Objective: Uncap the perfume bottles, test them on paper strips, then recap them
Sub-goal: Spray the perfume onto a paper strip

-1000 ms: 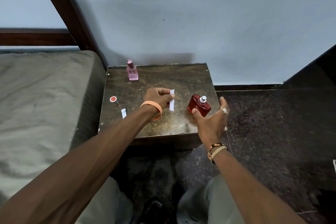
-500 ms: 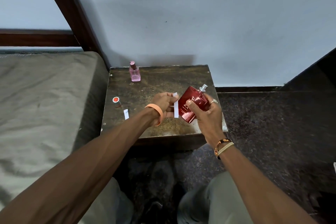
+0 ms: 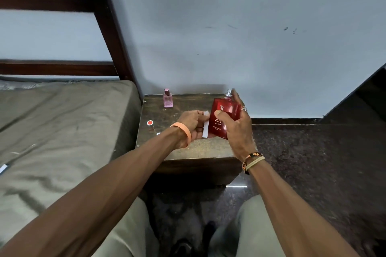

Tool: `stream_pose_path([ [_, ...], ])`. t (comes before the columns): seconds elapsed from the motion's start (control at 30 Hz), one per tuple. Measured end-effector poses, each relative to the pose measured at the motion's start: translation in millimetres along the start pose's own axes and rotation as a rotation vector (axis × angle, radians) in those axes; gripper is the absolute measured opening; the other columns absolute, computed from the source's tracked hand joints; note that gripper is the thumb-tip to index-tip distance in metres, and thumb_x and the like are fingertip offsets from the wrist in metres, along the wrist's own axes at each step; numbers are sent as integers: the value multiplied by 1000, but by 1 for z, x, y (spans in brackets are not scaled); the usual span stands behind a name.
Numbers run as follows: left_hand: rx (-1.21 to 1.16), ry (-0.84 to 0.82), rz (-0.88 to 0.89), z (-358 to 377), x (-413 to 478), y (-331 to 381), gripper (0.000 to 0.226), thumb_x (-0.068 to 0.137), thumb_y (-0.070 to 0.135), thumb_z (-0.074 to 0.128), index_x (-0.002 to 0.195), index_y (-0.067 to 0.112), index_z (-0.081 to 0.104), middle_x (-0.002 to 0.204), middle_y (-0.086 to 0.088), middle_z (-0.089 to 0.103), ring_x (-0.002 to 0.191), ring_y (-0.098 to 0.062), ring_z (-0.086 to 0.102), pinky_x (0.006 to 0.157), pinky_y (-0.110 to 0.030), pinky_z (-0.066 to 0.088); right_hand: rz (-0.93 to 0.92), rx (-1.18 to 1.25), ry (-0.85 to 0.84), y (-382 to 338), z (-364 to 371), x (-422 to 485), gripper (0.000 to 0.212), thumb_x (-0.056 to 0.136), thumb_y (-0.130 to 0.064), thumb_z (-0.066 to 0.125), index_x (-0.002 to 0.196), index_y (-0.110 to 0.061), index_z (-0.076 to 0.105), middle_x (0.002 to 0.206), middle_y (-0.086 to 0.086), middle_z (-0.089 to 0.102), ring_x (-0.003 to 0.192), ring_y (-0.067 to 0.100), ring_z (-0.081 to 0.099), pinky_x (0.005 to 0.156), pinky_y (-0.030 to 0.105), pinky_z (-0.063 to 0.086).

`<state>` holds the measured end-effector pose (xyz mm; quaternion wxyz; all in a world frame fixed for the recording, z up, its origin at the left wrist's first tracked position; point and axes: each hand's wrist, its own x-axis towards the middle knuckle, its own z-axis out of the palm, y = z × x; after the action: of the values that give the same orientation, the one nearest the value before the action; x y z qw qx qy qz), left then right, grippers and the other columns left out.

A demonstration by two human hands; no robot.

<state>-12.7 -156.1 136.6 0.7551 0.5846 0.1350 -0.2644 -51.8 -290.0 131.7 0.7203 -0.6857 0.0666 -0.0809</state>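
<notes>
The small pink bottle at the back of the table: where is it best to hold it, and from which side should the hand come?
Take the pink bottle by its squarish glass body, below the narrow cap, fingers on its two side faces. Come from the front, probably: it stands upright at the back edge of the table, with the wall close behind.

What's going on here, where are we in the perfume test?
A person's right hand holds the red bottle upright over the table, uncapped, with a finger up by its sprayer. The left hand pinches a paper strip right beside the bottle. What looks like its cap stands on the table to the left. The pink bottle at the back is capped.
</notes>
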Motion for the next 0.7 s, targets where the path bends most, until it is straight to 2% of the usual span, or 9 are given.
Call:
stream_pose_path([
  [0.1,-15,4,10,1,-13,2,12,95,3,49,91,4,60,84,-15,68,78,-26,68,64,-41,59,75,126,-103,-8,0,-6,64,79,-22,68,140,-15,50,110,10,72,105,32,69,83,47,59],
  [0.17,-12,-23,7,0,-18,6,11,95,3,50,95,4,61,91,-17,69,84,-29,69,69,-43,59,139,254,-124,-15,-1,-8,52,79,-16,63,130,-13,57,110,15,72,104,34,68,85,50,57],
  [0.23,10,-23,16,0,-22,13,12,96,4,49,97,3,60,93,-19,70,85,-32,69,75,-47,59,162,324,-158,-23,-4,-10,36,79,-20,58,113,-11,64,107,18,70,98,36,65,80,50,54],
  [0.3,49,40,40,0,-22,22,10,96,5,49,99,4,58,91,-21,70,83,-34,69,78,-48,58,167,362,-196,-28,-8,-10,34,81,-25,53,109,-8,61,102,17,70,94,34,63,77,45,52],
  [0.37,97,135,101,-3,-20,28,8,95,4,51,102,3,55,91,-21,70,80,-32,69,74,-44,59,162,388,-205,-31,-11,-11,42,83,-29,52,117,-7,57,100,14,70,92,31,64,77,43,50],
  [0.43,116,201,166,-5,-17,34,10,94,1,52,104,1,55,98,-21,70,78,-30,68,74,-43,59,140,413,-215,-33,-14,-10,65,83,-29,56,142,-5,41,109,16,62,89,30,63,72,42,52],
  [0.5,87,254,210,-6,-15,38,7,93,-4,52,98,1,54,100,-22,69,76,-30,67,77,-44,58,125,423,-256,-35,-16,-11,75,84,-27,59,152,-16,29,114,17,56,85,28,63,66,40,54],
  [0.6,67,287,267,-7,-11,45,9,92,-3,54,91,6,55,97,-19,70,79,-30,68,76,-44,58,81,439,-332,-36,-17,-17,56,95,-23,53,145,-43,40,113,17,54,83,26,62,66,39,52],
  [0.7,71,282,285,-9,-10,49,15,91,3,59,105,-1,62,93,-15,72,81,-28,71,74,-40,59,109,481,-366,-34,-19,-22,49,96,-28,53,141,-46,44,116,19,51,85,29,60,67,40,51],
])
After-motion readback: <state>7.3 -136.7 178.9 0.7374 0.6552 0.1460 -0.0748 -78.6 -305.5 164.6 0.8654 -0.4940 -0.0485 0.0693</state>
